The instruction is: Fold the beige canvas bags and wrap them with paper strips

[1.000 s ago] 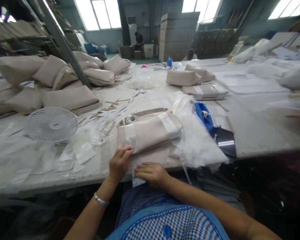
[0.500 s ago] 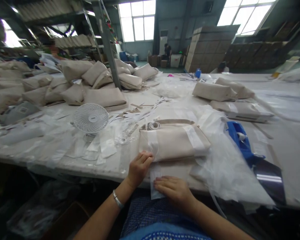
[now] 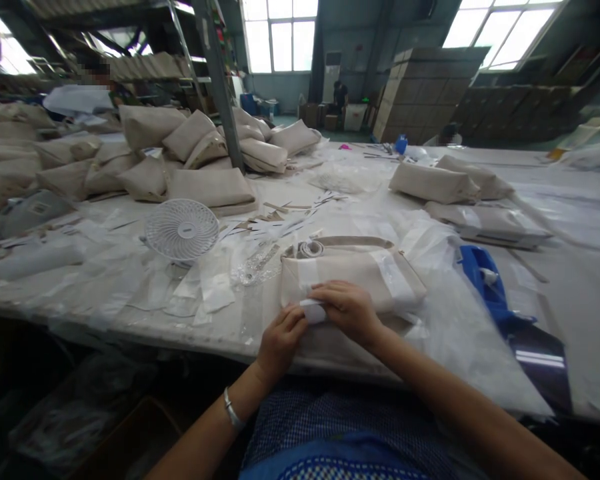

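Observation:
A beige handbag (image 3: 350, 267) lies on the table before me, its strap along the far side and a rolled end at the left. White wrapping strips cross it near both ends. At the left strip (image 3: 314, 311), my left hand (image 3: 280, 339) pinches the lower edge with closed fingers. My right hand (image 3: 347, 308) grips the same strip from the other side, its fingers bent over the bag's front and partly hiding it. Another flat beige piece (image 3: 330, 347) lies under the bag's near edge.
A white fan (image 3: 183, 230) stands left among plastic scraps. Clear plastic sheeting (image 3: 445, 320) and a blue tape dispenser (image 3: 485, 280) lie to the right. Beige bags (image 3: 207, 190) are piled behind the fan; several more (image 3: 435, 183) lie at the back right. A person (image 3: 340, 100) is far off.
My right hand has moved up from the table edge onto the bag's front. The strip's hanging end is now folded up against the bag. My left hand stays near the same corner.

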The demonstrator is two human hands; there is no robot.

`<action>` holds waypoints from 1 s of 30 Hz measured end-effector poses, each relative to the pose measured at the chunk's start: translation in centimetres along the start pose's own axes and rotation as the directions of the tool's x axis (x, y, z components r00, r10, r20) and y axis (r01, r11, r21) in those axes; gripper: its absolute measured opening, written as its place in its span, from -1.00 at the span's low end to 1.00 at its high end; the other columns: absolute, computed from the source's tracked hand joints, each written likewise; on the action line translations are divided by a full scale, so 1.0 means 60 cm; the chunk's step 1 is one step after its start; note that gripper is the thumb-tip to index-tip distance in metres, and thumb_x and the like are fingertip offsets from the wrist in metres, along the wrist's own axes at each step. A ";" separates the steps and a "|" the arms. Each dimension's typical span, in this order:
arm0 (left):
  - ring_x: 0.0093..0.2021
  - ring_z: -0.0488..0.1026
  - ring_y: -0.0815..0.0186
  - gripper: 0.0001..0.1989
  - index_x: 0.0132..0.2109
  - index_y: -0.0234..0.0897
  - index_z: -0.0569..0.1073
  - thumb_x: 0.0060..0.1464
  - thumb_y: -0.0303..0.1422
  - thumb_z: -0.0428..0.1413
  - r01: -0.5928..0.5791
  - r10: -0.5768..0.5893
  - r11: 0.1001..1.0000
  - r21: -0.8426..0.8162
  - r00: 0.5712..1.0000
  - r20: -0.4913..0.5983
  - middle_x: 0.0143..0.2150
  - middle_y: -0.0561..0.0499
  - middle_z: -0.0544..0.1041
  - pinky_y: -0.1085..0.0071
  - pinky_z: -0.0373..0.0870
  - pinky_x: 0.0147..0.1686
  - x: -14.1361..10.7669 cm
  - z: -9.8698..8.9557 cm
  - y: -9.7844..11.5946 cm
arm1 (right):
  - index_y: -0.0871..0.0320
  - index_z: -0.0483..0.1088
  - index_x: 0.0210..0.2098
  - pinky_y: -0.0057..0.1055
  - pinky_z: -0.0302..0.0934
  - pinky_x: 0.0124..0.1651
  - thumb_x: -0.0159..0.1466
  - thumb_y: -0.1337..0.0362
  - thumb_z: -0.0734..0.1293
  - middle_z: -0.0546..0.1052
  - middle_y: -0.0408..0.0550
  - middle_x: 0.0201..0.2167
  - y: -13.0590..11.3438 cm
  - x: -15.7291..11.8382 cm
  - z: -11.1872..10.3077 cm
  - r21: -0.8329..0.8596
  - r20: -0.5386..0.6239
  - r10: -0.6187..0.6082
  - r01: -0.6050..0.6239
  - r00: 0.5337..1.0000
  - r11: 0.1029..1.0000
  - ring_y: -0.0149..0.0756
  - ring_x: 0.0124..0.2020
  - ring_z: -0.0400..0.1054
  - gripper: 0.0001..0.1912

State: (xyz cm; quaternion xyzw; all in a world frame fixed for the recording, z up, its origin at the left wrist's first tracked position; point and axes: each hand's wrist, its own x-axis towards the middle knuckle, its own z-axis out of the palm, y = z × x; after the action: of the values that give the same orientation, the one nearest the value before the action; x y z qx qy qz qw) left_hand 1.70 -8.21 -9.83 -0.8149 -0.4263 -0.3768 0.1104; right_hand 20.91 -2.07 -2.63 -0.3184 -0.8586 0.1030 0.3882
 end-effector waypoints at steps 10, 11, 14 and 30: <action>0.13 0.43 0.24 -0.61 0.16 -0.29 0.40 0.22 -0.58 0.03 0.035 -0.036 0.999 0.019 0.998 0.043 0.18 -0.10 0.49 0.34 0.45 0.15 0.005 -0.002 -0.004 | 0.06 0.58 -0.29 -0.23 0.34 0.08 0.24 0.25 0.47 0.61 -0.09 -0.06 0.065 0.040 0.033 -0.128 0.104 0.183 -0.170 0.977 0.977 -0.18 -0.03 0.45 -0.95; 0.14 0.43 0.24 -0.58 0.19 -0.29 0.39 0.21 -0.59 0.03 0.037 -0.040 0.999 0.037 0.996 0.076 0.20 -0.09 0.48 0.33 0.46 0.14 0.010 -0.004 -0.001 | 0.07 0.57 -0.30 -0.23 0.35 0.05 0.23 0.24 0.47 0.61 -0.07 -0.08 0.065 0.045 0.034 -0.143 0.097 0.213 -0.198 0.972 0.970 -0.16 -0.03 0.44 -0.93; 0.10 0.43 0.21 -0.53 0.22 -0.31 0.36 0.18 -0.60 0.03 0.078 -0.089 0.993 0.084 0.985 0.144 0.20 -0.08 0.48 0.32 0.49 0.10 0.025 -0.009 0.009 | 0.11 0.52 -0.24 -0.18 0.37 0.00 0.24 0.25 0.46 0.60 -0.01 -0.11 0.062 0.059 0.042 -0.197 0.055 0.304 -0.288 0.951 0.937 -0.10 -0.05 0.44 -0.88; 0.02 0.44 0.12 -0.55 0.29 -0.25 0.31 0.32 -0.30 -0.08 0.101 -0.129 0.979 0.180 0.980 0.151 0.03 -0.16 0.51 0.23 0.43 0.03 0.014 0.002 -0.007 | 0.06 0.56 -0.08 -0.17 0.37 0.08 0.31 0.08 0.36 0.62 0.00 -0.07 0.007 -0.240 -0.320 0.202 -0.541 0.694 -0.728 0.475 0.655 -0.16 -0.04 0.50 -0.72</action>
State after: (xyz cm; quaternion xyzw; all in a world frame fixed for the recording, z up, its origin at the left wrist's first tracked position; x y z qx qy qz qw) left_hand 1.73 -7.36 -9.38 -0.8042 -0.5112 -0.2771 0.1229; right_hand 42.29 -12.16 1.53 -0.6709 -0.4910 0.1292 0.5405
